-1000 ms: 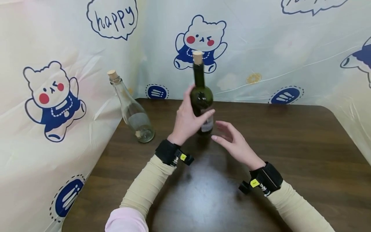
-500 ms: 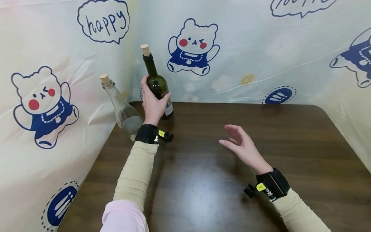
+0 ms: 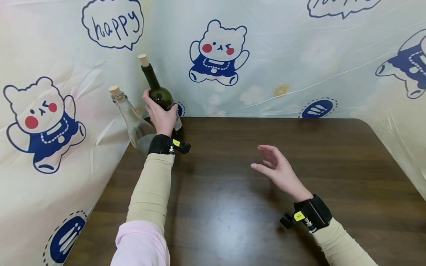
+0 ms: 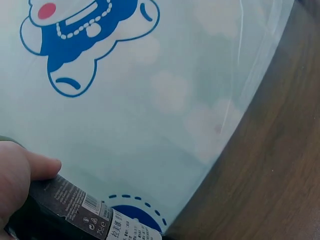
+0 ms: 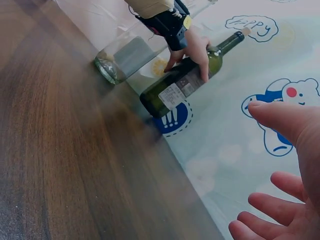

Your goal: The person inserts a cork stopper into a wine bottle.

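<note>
A dark green wine bottle with a cork in its neck stands near the table's back left corner. My left hand grips it around the body, thumb on the right side. In the left wrist view the thumb lies beside the printed label. Just left of it is a clear glass bottle, also corked, partly hidden behind my left hand and wrist. Over the right half of the table my right hand hovers with fingers relaxed and apart, holding nothing; the right wrist view shows its spread thumb and fingers.
The brown wooden table reaches back to a pale printed curtain with bear drawings. That curtain also runs along the left and right sides, close to both bottles.
My left hand has carried the green bottle from the middle back to the left, next to the clear bottle. The right hand shifted slightly right and then stayed nearly still.
</note>
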Motion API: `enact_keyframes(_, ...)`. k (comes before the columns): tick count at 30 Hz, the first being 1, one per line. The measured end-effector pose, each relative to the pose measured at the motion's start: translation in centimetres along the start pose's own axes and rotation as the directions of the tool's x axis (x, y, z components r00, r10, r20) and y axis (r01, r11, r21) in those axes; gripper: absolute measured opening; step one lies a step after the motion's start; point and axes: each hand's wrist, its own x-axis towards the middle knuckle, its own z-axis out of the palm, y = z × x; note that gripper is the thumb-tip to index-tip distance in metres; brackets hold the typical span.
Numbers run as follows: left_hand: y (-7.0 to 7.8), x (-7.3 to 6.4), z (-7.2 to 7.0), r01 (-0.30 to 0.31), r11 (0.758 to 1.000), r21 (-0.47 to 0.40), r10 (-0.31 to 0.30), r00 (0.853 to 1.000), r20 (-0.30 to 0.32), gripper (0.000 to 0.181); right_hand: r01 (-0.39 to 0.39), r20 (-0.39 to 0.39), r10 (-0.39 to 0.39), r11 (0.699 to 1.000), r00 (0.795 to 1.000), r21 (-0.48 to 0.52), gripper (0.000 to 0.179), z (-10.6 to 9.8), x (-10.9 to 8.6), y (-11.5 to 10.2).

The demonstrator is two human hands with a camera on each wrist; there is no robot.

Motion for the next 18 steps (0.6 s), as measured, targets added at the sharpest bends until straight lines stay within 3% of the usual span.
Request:
enact_keyframes(7,-0.7,-0.2,-0.1,0.059,0.998,-0.009,-0.059,0.998,0.005,0.092,0.001,0.014,-0.002,1.000,1.000,0.007,0.078,0.2,0.0,-0.1)
enact_keyframes(11,-0.9,-0.2,0.2,0.060,0.998,-0.009,-0.060,0.998,-0.008,0.096,0.002,0.009,-0.002,1.000,1.000,0.002,0.077,0.1,0.0,-0.1)
enact_keyframes(15,-0.5,-0.4,0.3,-0.001,0.998,0.055,0.005,0.998,-0.065,0.111,0.002,0.006,-0.002,1.000,1.000,0.000,0.077,-0.1,0.0,0.0)
enact_keyframes(18,1.1,-1.1,0.2,-0.109,0.987,0.120,0.119,0.989,-0.085,0.123,0.001,0.010,-0.001,1.000,1.000,-0.012,0.077,-0.3,0.1,0.0)
